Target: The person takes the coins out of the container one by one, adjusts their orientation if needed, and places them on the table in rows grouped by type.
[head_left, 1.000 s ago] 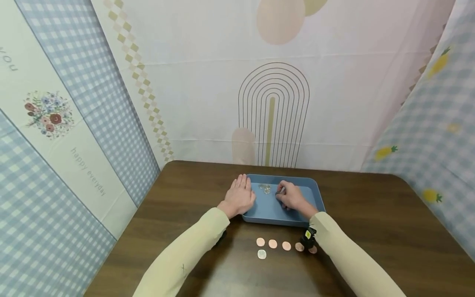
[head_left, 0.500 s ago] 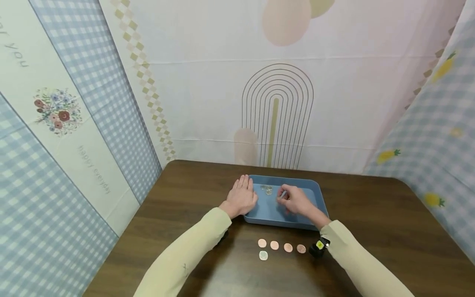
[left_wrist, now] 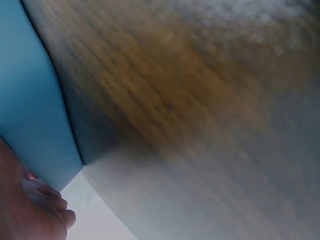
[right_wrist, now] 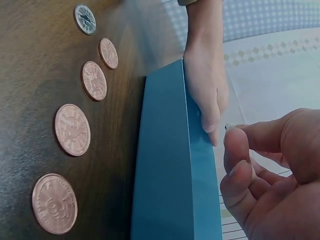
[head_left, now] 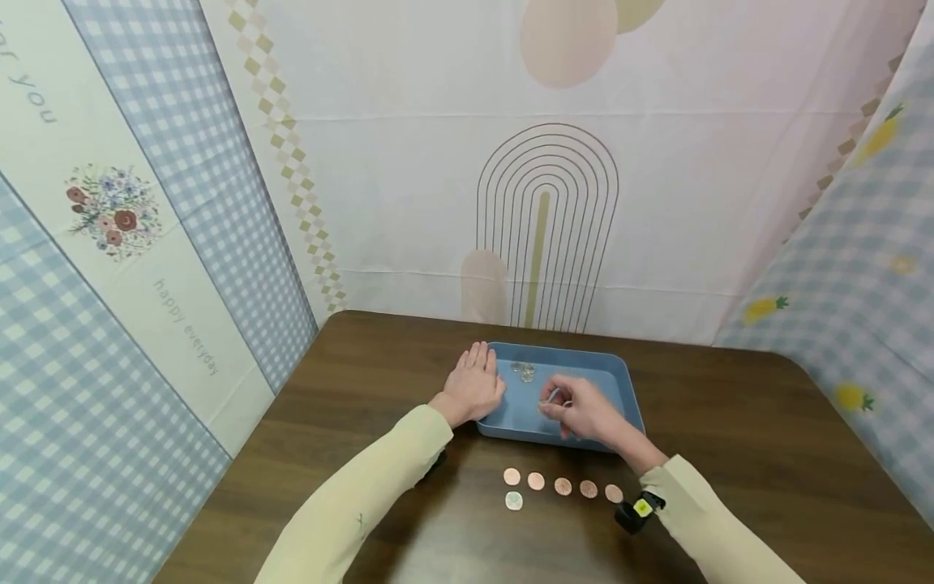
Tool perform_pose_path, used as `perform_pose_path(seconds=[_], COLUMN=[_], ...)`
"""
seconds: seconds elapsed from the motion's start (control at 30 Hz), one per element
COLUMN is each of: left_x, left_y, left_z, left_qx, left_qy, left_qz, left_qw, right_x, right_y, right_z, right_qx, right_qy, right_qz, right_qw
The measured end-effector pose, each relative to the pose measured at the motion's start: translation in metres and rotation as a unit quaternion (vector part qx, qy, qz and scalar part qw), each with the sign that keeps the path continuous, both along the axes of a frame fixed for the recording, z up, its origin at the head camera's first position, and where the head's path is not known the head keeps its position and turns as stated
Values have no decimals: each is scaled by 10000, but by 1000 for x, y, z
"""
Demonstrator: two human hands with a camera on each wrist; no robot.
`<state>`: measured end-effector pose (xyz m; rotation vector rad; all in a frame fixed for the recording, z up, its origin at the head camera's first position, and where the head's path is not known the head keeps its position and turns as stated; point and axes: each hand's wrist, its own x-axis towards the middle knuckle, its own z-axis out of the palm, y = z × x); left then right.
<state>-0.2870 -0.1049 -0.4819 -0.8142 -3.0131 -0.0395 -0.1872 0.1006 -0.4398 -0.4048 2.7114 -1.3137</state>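
Note:
My right hand (head_left: 584, 410) is over the blue tray (head_left: 584, 371), thumb and index finger pinching a small silver coin (right_wrist: 229, 126); only the coin's edge shows. Flat along the tray's left rim rests my left hand (head_left: 473, 388), fingers straight and pointing away. Several silver coins (head_left: 525, 372) lie in a loose cluster inside the tray, toward the back left. In front of the tray, on the table, several copper coins (head_left: 563, 487) form a row. A single silver coin (head_left: 514, 500) sits just below the row's left end.
The dark wooden table (head_left: 387, 365) extends on both sides of the tray. Behind it hangs a pale patterned cloth (head_left: 409, 203), with checked cloths at left and right. A black wrist camera (head_left: 633, 514) is strapped to my right wrist.
My right hand has drawn back slightly toward me with the coin between its fingertips. Its forearm moved right, uncovering the rightmost copper coin. The left hand stays on the rim.

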Motion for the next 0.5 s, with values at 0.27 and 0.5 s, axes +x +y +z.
perform_pose_path(seconds=[0.27, 0.5], left_x=[0, 0], left_y=[-2, -3], left_z=[-3, 0], left_qx=[-11, -53], left_qy=[-43, 3], left_qz=[0, -50], left_qw=[10000, 10000], right_x=[18, 31], right_y=[1, 0], right_z=[-13, -19], right_qx=[-109, -104], right_qy=[-29, -82], right_qz=[253, 388], right_qw=[9996, 9992])
